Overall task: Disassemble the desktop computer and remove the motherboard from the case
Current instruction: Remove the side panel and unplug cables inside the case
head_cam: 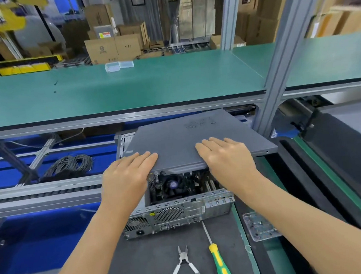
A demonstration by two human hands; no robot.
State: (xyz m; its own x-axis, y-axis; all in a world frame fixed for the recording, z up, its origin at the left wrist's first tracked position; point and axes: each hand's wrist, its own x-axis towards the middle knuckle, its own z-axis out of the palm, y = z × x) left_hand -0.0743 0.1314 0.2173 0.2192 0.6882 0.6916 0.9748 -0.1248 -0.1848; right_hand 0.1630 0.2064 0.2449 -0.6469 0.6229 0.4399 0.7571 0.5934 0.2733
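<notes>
Left hand [129,173] and right hand [224,155] are pressing flat, fingers extended, on the flat grey sheet-metal cover panel [188,140]. It is probably stiff, light and sharp-edged, best held by its long sides.

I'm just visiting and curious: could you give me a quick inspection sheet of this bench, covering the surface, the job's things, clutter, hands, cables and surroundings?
Surface: dark mat under the case, green-edged belt to the right.
Job's things: computer case, rear panel facing the person; grey cover shifted away, exposing the fan and boards.
Clutter: pliers and screwdriver on the mat; metal bracket to the right.
Hands: left hand and right hand lie flat on the cover's near edge.
Cables: grey coil below the bench, left.
Surroundings: green shelf with two clear boxes; cardboard cartons behind.
</notes>
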